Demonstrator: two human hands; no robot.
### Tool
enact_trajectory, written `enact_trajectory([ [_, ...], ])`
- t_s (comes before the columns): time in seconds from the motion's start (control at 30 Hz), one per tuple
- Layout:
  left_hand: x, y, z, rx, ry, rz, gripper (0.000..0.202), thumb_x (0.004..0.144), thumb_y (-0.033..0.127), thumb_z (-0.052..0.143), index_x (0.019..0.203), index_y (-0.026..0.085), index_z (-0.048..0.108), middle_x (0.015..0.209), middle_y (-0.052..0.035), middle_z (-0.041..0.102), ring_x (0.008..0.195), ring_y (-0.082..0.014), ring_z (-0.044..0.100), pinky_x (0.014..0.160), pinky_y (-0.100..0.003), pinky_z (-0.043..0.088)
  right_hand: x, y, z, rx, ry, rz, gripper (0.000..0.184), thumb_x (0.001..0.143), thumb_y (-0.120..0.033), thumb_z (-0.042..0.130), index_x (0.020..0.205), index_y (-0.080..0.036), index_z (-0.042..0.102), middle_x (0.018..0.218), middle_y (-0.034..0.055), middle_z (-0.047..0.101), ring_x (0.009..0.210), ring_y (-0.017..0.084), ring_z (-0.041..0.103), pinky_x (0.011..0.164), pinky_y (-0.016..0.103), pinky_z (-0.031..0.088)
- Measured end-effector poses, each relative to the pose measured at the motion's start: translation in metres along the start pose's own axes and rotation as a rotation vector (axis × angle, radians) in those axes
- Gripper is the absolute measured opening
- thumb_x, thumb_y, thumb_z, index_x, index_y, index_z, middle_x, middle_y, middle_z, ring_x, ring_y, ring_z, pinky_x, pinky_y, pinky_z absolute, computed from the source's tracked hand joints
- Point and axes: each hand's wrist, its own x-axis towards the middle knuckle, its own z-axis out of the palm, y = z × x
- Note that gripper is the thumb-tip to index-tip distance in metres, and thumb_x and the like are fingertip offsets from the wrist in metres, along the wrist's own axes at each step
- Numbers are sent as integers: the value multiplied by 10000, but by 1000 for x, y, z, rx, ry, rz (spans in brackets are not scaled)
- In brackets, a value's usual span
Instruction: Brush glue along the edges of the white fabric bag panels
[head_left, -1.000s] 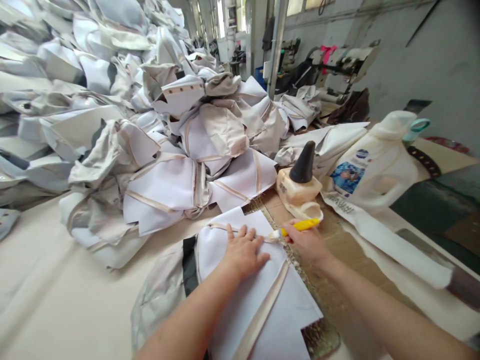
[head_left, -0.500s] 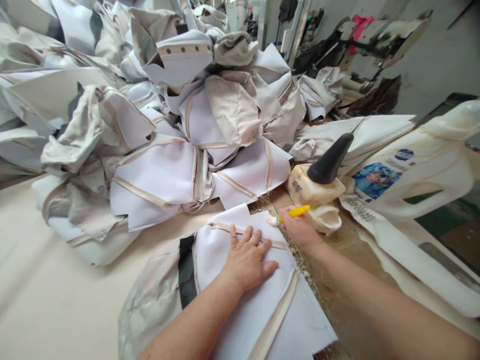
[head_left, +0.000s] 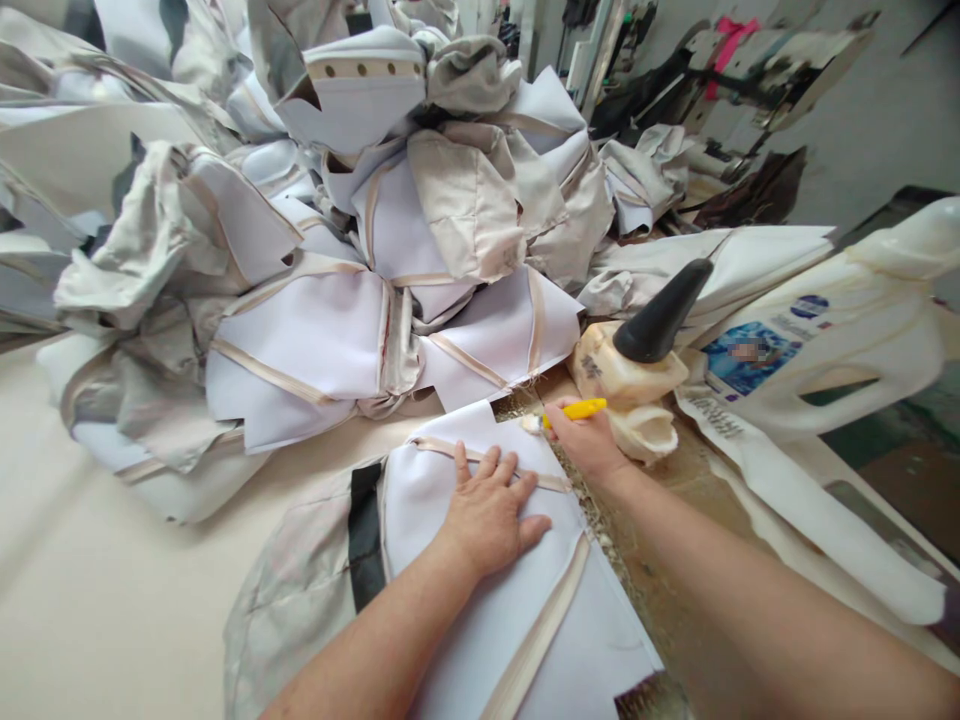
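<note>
My left hand [head_left: 491, 510] lies flat, fingers spread, on a white fabric piece [head_left: 480, 600] with beige tape strips and a black band, spread on the table in front of me. My right hand [head_left: 589, 440] grips a small brush with a yellow handle [head_left: 574, 409]. Its bristle tip touches the far right corner of the piece. Just beyond that hand stands a squat glue bottle [head_left: 622, 370] with a black cone nozzle, beside a small cream cup [head_left: 645, 435].
A tall heap of similar white and beige pieces [head_left: 337, 220] fills the left and centre. A large white jug with a blue label [head_left: 810, 340] lies at the right. The glue-stained work surface [head_left: 675, 560] runs under my right forearm. Sewing machines stand behind.
The view has dropped and closed in on the table. My right hand moved the brush slightly left and farther along the top edge of the piece. My left hand stays flat.
</note>
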Motion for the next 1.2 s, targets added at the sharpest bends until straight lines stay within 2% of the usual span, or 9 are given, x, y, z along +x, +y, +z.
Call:
enact_trajectory([
  [0.13, 0, -1, 4, 9, 19, 5, 490, 828, 599, 387, 1223, 331, 494, 1324, -39, 468, 1271, -298, 318, 1022, -638, -88, -36, -6, -24, -43, -68, 72, 235, 719, -337, 466, 524, -207, 443, 446, -35, 436, 461, 144, 442, 483, 260, 349],
  [0.27, 1, -1, 4, 12, 21, 4, 484, 824, 592, 405, 1218, 328, 500, 1325, -42, 463, 1270, -301, 315, 1018, -640, -97, -47, -11, -35, -6, -78, 137, 221, 730, -354, 455, 570, -202, 469, 482, -36, 462, 484, 147, 468, 498, 259, 375],
  [0.37, 2, -1, 4, 23, 24, 6, 475, 825, 588, 405, 1213, 332, 503, 1318, -40, 469, 1264, -301, 324, 1014, -643, -96, -48, -10, -37, 26, -124, 110, 225, 736, -372, 462, 593, -198, 476, 514, -34, 467, 507, 149, 471, 514, 259, 380],
  [0.5, 2, -1, 4, 25, 32, 11, 478, 823, 595, 405, 1204, 325, 510, 1317, -43, 472, 1264, -300, 327, 1011, -637, -116, -61, -8, -44, -20, -56, 21, 252, 772, -363, 456, 584, -195, 469, 542, -27, 462, 542, 146, 458, 551, 256, 377],
  [0.63, 2, -1, 6, 25, 38, 12, 477, 826, 597, 396, 1203, 325, 509, 1320, -47, 472, 1262, -296, 335, 1006, -635, -127, -71, -4, -48, -14, -175, -17, 269, 820, -378, 440, 642, -188, 508, 577, -20, 484, 551, 149, 466, 540, 252, 375],
  [0.8, 2, -1, 9, 42, 63, 20, 474, 819, 594, 416, 1200, 328, 510, 1311, -49, 479, 1261, -294, 335, 1009, -631, -124, -67, -4, -45, -46, -118, -73, 263, 836, -376, 436, 668, -188, 511, 613, -16, 495, 596, 154, 481, 596, 258, 384],
  [0.97, 2, -1, 12, 47, 79, 21, 469, 816, 587, 426, 1196, 326, 519, 1303, -44, 485, 1254, -292, 339, 1015, -620, -126, -86, -9, -52, -29, -223, 64, 288, 785, -407, 431, 587, -200, 461, 530, -33, 434, 512, 139, 430, 506, 251, 357],
  [1.1, 2, -1, 13, 49, 85, 27, 469, 816, 582, 430, 1195, 322, 522, 1301, -46, 488, 1252, -289, 341, 1012, -617, -134, -103, -12, -62, -36, -199, 167, 285, 765, -400, 445, 560, -203, 444, 491, -42, 410, 469, 131, 408, 476, 251, 341],
  [1.2, 2, 0, 12, 51, 77, 23, 462, 818, 579, 429, 1192, 326, 525, 1305, -43, 485, 1257, -289, 334, 1012, -615, -136, -98, -11, -60, -13, -154, 159, 270, 768, -383, 460, 574, -196, 478, 508, -32, 448, 497, 141, 442, 503, 254, 358],
])
